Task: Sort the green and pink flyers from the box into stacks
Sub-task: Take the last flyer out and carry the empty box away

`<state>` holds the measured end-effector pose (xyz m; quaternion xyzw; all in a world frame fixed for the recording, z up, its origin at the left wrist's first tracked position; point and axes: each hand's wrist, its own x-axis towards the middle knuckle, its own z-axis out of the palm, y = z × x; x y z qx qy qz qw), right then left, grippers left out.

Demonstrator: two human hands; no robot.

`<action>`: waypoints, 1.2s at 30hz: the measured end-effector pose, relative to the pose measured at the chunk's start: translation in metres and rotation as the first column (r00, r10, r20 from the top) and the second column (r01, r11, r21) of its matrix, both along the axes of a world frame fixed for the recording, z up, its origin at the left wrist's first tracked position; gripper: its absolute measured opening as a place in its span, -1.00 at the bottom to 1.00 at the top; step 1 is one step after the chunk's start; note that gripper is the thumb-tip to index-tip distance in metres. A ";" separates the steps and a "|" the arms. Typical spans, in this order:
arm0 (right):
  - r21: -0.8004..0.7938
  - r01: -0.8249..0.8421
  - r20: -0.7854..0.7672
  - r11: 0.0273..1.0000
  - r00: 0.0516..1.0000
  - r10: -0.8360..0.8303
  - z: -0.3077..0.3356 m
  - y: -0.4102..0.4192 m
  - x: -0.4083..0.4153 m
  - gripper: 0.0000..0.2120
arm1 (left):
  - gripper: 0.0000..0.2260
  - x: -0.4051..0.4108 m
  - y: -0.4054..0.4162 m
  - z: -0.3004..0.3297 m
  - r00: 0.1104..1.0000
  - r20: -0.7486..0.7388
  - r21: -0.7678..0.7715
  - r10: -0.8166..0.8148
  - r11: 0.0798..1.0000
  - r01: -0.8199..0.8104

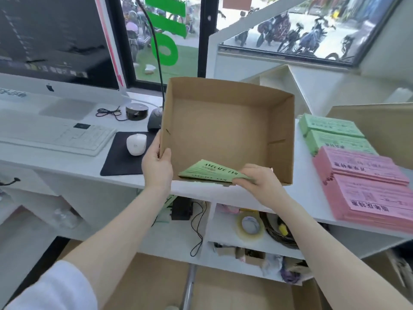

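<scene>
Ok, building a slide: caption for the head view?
Left hand steadies box; right hand lifts last green flyers.

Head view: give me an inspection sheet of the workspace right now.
Surface: white counter, shelves beneath.
Job's things: tilted cardboard box holding one last bundle of green flyers; two green stacks and two pink stacks on the counter to its right.
Clutter: tape roll on the lower shelf; keyboard, mouse on a dark pad.
Grippers: left hand grips the box's left wall; right hand pinches the green flyers.
Cables: black cable behind the box; another hanging below.
Surroundings: monitor, window onto parked scooters.
</scene>
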<state>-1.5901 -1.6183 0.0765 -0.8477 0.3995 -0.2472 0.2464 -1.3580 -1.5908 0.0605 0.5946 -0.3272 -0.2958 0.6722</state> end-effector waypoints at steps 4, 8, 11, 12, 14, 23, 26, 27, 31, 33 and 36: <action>0.053 0.172 0.168 0.984 0.970 -0.178 0.013 -0.019 0.011 -0.72 | -0.52 0.022 -0.046 0.007 0.997 -0.026 0.116 -0.069 0.991 0.072; 0.097 0.304 0.228 0.948 0.920 -0.319 0.014 -0.040 0.019 -0.87 | -0.57 0.034 -0.074 0.007 0.992 -0.033 0.212 -0.120 0.969 0.124; 0.115 0.367 0.208 0.923 0.900 -0.383 0.014 -0.055 0.030 -0.89 | -0.60 0.039 -0.088 0.008 0.985 0.046 0.245 -0.168 0.958 0.152; 0.120 0.378 0.215 0.918 0.893 -0.395 0.016 -0.059 0.033 -0.90 | -0.58 0.041 -0.091 0.010 0.977 0.130 0.258 -0.168 0.957 0.130; 0.110 0.394 0.221 0.913 0.885 -0.409 0.023 -0.066 0.037 -0.90 | -0.53 0.045 -0.094 0.014 0.909 0.374 0.222 -0.185 0.969 0.106; 0.090 0.364 0.184 0.927 0.909 -0.375 0.041 -0.075 0.031 -0.83 | -0.48 0.030 -0.110 0.062 0.589 0.583 0.138 -0.559 0.783 0.607; -0.025 0.450 0.275 0.892 0.861 -0.427 0.057 -0.063 0.022 -0.87 | -0.82 0.010 -0.096 0.077 0.627 0.617 -0.015 -0.476 0.789 0.614; -0.062 0.467 0.283 0.882 0.856 -0.434 0.063 -0.057 0.015 -0.86 | -0.83 0.000 -0.089 0.081 0.657 0.601 -0.067 -0.455 0.790 0.609; -0.220 0.520 0.066 0.825 0.852 -0.519 0.080 -0.027 -0.022 -0.86 | -0.78 -0.035 -0.071 0.070 0.716 0.474 -0.168 -0.512 0.746 0.645; -0.242 0.520 -0.127 0.819 0.820 -0.558 0.076 -0.018 -0.042 -0.84 | -0.83 -0.046 -0.068 0.049 0.686 0.423 -0.096 -0.592 0.723 0.684; -0.218 0.454 -0.405 0.864 0.763 -0.504 0.056 -0.009 -0.059 -0.89 | -0.98 -0.051 -0.065 0.012 0.498 0.433 0.142 -0.751 0.603 0.785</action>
